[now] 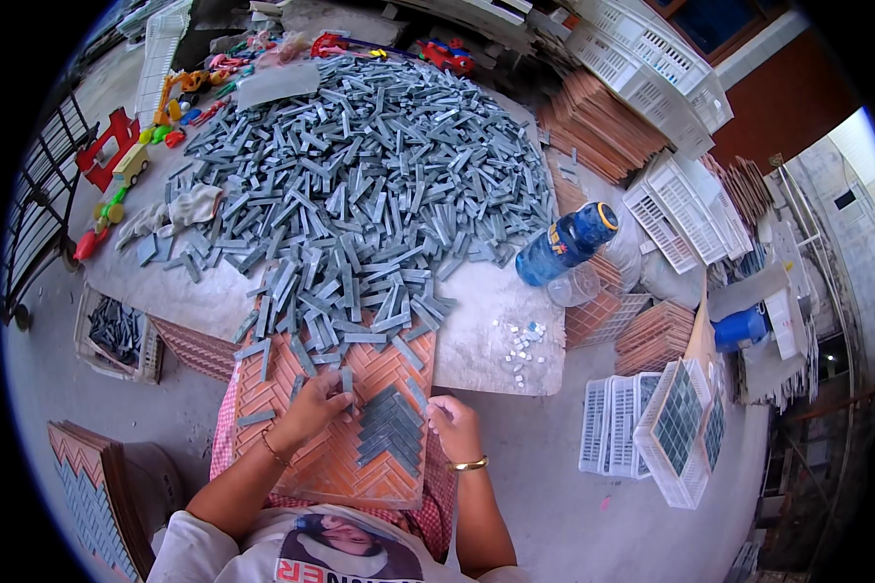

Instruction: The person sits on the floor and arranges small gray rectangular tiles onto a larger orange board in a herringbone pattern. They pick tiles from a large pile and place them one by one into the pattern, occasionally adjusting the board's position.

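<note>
An orange herringbone mould tray (329, 464) lies on my lap against the table edge. A patch of grey tile strips (391, 428) fills its right part in a zigzag. My left hand (313, 408) rests on the tray, its fingers pinching a grey strip (346, 381) at the tray's middle. My right hand (454, 426) sits at the tray's right edge beside the filled patch, fingers curled; whether it holds a strip cannot be told. A big heap of loose grey tile strips (360, 175) covers the table beyond the tray.
A blue bottle (564, 243) lies at the table's right, with small white spacers (520, 340) near it. Toys (117, 175) and a cloth glove (180, 209) lie at left. White crates (671, 204) and stacked orange trays (598, 121) stand at right; a tile box (117, 330) sits lower left.
</note>
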Demonstrator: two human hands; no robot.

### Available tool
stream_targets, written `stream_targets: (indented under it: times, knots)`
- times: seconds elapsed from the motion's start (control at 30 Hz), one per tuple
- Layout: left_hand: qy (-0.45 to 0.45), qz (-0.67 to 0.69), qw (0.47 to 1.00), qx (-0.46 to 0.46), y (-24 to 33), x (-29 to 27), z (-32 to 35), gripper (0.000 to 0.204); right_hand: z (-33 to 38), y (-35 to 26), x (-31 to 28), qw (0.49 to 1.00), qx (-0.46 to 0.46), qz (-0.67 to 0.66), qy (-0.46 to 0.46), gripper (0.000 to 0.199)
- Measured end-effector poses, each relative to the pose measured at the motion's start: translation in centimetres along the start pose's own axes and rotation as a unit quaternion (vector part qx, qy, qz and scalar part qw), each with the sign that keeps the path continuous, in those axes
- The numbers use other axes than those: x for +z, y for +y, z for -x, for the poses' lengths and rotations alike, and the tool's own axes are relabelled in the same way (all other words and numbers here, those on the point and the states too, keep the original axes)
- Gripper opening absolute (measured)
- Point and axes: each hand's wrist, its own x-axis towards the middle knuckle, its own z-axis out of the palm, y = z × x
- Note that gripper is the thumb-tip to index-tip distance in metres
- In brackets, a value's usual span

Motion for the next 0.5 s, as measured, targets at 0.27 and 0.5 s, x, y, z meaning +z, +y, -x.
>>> stream_targets:
  times: [0.27, 0.5]
  knots:
    - [0.044, -0.067, 0.995, 0.060, -0.3, 0.3, 0.0, 0.022, 0.1, 0.5, -0.3, 0.996, 0.022, -0.078, -0.039, 0.020]
    - [0.054, -0.152, 0.984, 0.071, 0.8, 0.7, -0.1, 0.021, 0.8, -0.3, -0.2, 0.990, 0.039, -0.124, -0.049, 0.018]
